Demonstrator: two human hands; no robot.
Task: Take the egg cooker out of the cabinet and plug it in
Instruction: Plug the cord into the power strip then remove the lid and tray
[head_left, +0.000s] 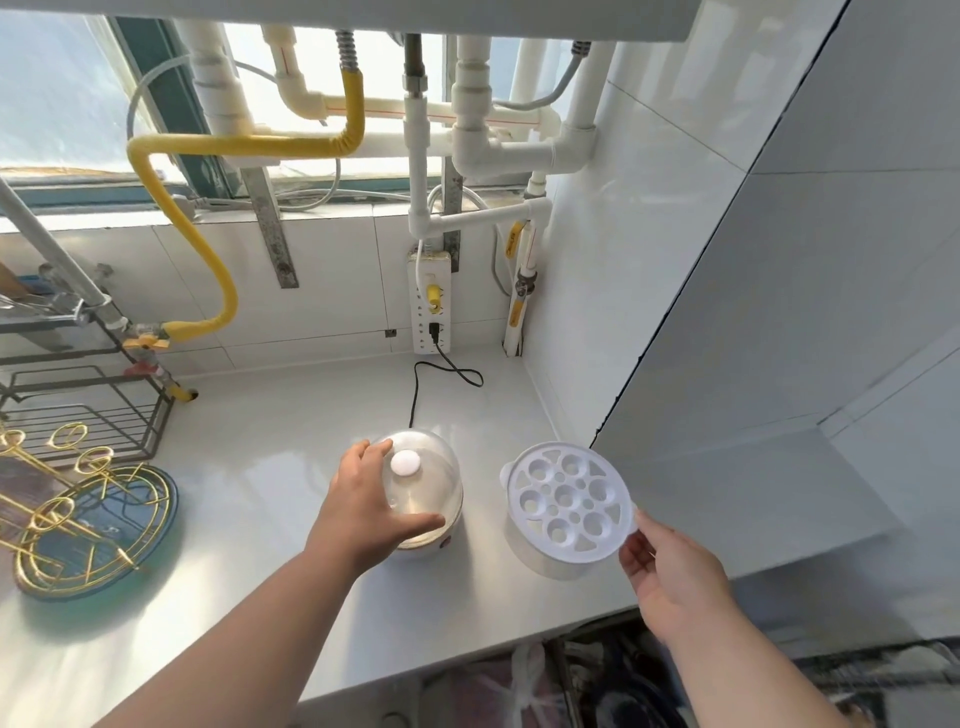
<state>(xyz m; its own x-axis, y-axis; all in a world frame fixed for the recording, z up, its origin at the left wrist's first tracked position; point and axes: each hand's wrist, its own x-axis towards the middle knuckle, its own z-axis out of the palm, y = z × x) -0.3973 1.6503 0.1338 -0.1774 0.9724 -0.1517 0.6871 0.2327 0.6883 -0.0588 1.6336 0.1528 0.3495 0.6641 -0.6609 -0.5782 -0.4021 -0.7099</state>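
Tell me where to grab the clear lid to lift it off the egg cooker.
Pinch the white knob at the crown of the clear lid, coming straight down from above. The dome is smooth and rounded, while the knob stands proud at its top. The left hand spans the dome's side, probably a slippier hold; the right hand holds the egg tray.

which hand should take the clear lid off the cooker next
Left. The left hand grips the clear lid of the egg cooker, thumb and fingers round its sides. The right hand is busy pinching the rim of the egg tray, beside the cooker.
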